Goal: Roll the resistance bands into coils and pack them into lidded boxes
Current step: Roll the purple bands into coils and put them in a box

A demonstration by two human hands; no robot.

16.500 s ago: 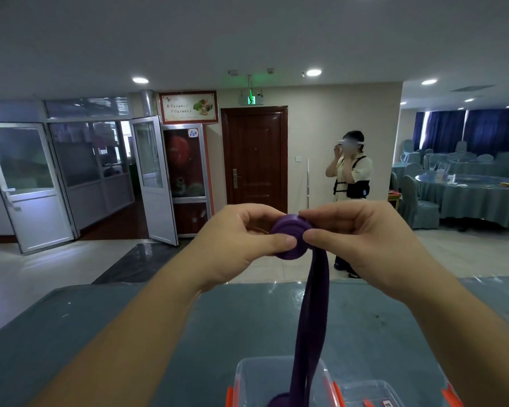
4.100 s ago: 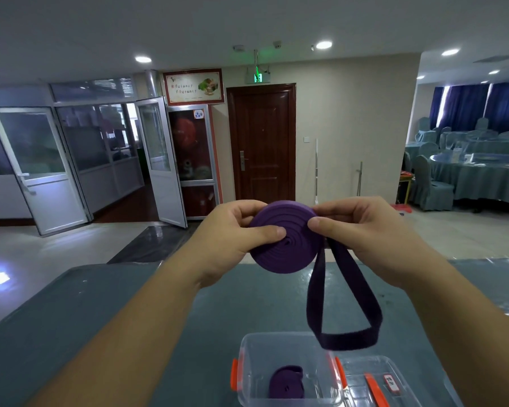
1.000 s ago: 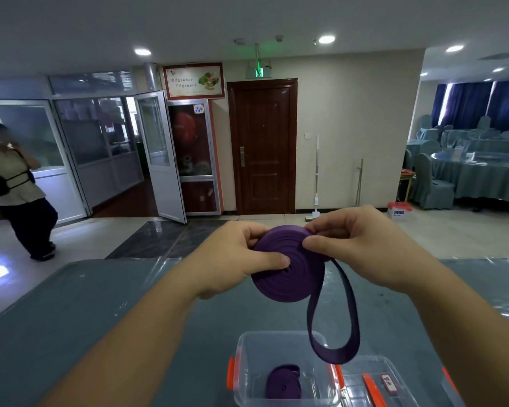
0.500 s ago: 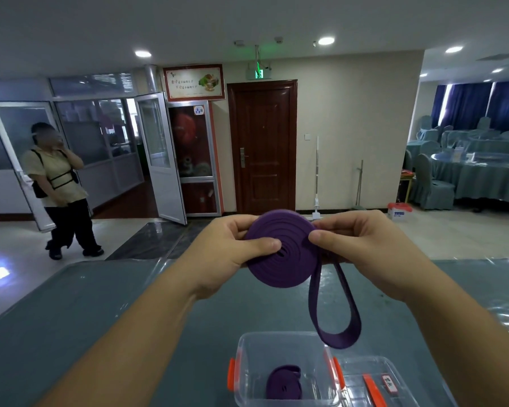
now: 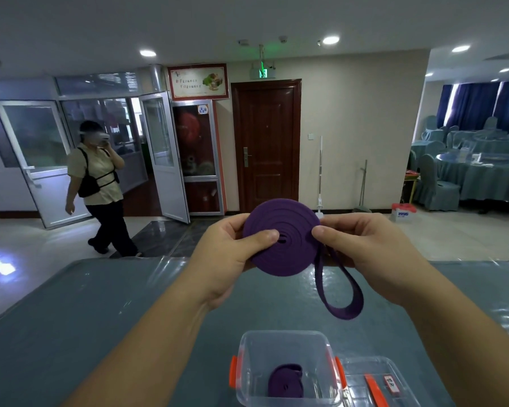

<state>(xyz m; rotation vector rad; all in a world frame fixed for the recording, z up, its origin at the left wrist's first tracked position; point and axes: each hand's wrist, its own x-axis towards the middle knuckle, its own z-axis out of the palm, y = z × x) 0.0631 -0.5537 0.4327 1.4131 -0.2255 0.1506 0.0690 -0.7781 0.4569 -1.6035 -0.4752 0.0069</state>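
A purple resistance band [image 5: 282,239] is wound into a flat coil held up above the table. My left hand [image 5: 229,254] pinches the coil's left side, thumb near its centre. My right hand [image 5: 368,251] pinches its right edge. A short loop of unrolled band [image 5: 346,306] hangs below the right hand. Underneath, a clear plastic box [image 5: 285,342] with orange clips stands open on the table, and a smaller purple coil [image 5: 285,383] lies inside it. The clear lid [image 5: 373,383] lies to the box's right.
The table [image 5: 100,318] has a blue-grey cloth under clear plastic. A person [image 5: 97,186] walks across the floor beyond it at the left. Glass doors, a brown door and covered dining tables [image 5: 482,171] stand further back.
The coil has grown and the hanging loop has shortened over the last seconds. The person at the back left has walked to the right.
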